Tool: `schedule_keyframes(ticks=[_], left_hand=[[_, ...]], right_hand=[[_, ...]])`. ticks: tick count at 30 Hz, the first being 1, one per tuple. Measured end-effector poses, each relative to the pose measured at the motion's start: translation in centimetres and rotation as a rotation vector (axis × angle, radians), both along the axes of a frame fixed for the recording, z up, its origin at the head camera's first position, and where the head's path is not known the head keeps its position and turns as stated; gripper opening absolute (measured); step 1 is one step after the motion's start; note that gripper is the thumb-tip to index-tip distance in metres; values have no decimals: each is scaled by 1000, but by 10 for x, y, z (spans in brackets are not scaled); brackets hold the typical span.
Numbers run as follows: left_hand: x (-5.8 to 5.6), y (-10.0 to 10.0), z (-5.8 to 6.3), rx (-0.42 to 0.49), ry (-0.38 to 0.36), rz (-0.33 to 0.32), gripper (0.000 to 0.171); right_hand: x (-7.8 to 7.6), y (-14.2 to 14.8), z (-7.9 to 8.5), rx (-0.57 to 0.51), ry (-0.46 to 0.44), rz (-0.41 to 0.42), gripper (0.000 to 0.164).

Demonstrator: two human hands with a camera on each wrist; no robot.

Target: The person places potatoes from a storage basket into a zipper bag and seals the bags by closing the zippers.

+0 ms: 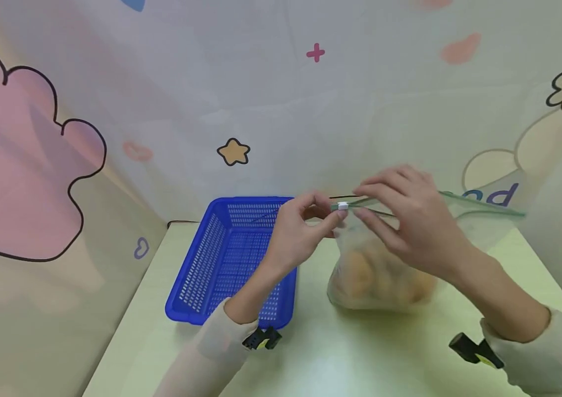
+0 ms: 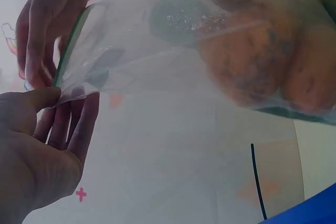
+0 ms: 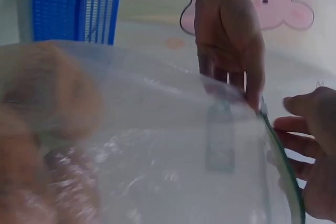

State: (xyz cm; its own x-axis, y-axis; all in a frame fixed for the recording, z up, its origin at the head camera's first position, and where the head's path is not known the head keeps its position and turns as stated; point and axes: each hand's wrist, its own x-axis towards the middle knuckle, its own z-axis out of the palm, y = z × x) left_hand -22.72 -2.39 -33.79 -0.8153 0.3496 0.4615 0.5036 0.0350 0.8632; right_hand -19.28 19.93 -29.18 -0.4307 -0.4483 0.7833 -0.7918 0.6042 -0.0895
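A clear zip bag (image 1: 347,242) with a green zip edge stands on the table, its lower part filled with round orange-brown items (image 1: 360,273). At the bag's left top corner, my left hand (image 1: 296,234) pinches the edge between thumb and fingers, right beside a white slider (image 1: 342,205). My right hand (image 1: 417,220), slightly blurred, is over the bag's mouth just right of the slider. Its thumb and fingers are spread apart along the green zip edge (image 3: 286,166) in the right wrist view. To the right, the zip's two sides part.
A blue perforated basket (image 1: 174,303) sits left of the bag, partly behind my left forearm. The pale table (image 1: 311,358) meets a printed cloth backdrop (image 1: 271,110) at the back and sides.
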Motion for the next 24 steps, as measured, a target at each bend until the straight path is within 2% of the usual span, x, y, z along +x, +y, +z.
schedule_keyframes(ticks=[4, 8, 11, 14, 17, 20, 24], left_hand=[[11, 2, -1, -13, 49, 1, 8], [16, 1, -3, 1, 51, 7, 9], [18, -2, -4, -1, 81, 24, 8], [19, -5, -3, 0, 116, 59, 9], [19, -10, -2, 2, 125, 96, 11], [18, -18, -1, 11, 104, 130, 13], [15, -28, -1, 32, 53, 158, 13]], right_hand=[[6, -19, 0, 132, 12, -39, 13], [8, -21, 0, 192, -24, -63, 14], [10, -15, 0, 233, -41, -97, 15], [13, 0, 1, 258, -65, -131, 16], [14, 23, 2, 254, -89, -111, 17], [15, 51, 2, 227, -98, -76, 7], [18, 85, 0, 191, -140, -59, 10]])
